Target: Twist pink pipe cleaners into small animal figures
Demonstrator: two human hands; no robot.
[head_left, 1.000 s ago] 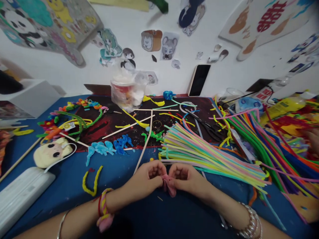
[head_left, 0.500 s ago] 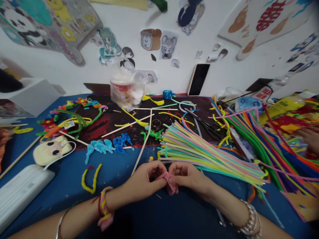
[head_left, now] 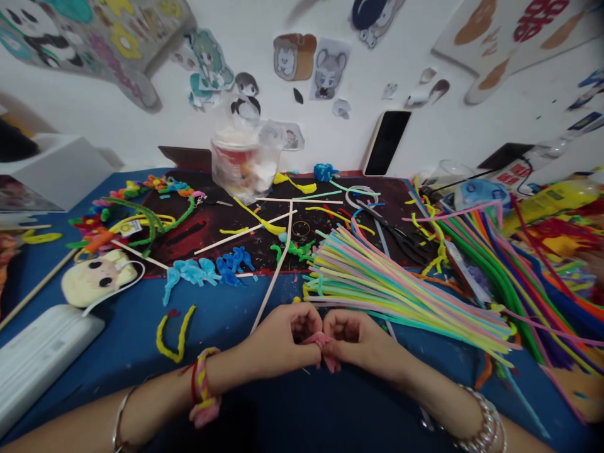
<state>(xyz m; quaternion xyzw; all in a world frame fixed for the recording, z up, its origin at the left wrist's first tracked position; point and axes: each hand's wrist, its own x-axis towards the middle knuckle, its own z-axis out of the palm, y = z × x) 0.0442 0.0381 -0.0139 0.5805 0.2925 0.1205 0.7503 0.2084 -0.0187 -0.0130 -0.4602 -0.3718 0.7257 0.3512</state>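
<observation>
a blue counter (head_left: 226,340) runs across the frame, with a dark, paint-stained mat (head_left: 207,229) on its far half. a large fan of pastel pipe cleaners (head_left: 401,289) lies right of centre, and a heap of brighter pipe cleaners (head_left: 514,277) fills the right edge. a clear plastic tub (head_left: 241,168) stands at upper centre, and black-handled scissors (head_left: 401,242) lie toward the right of the mat. at lower centre, the left hand (head_left: 278,336) and right hand (head_left: 361,336) face each other, both grips clenched on a small pink pipe-cleaner twist (head_left: 323,347), pinched between them just off the near end of the pastel fan. a braided bracelet (head_left: 202,384) circles the left wrist.
</observation>
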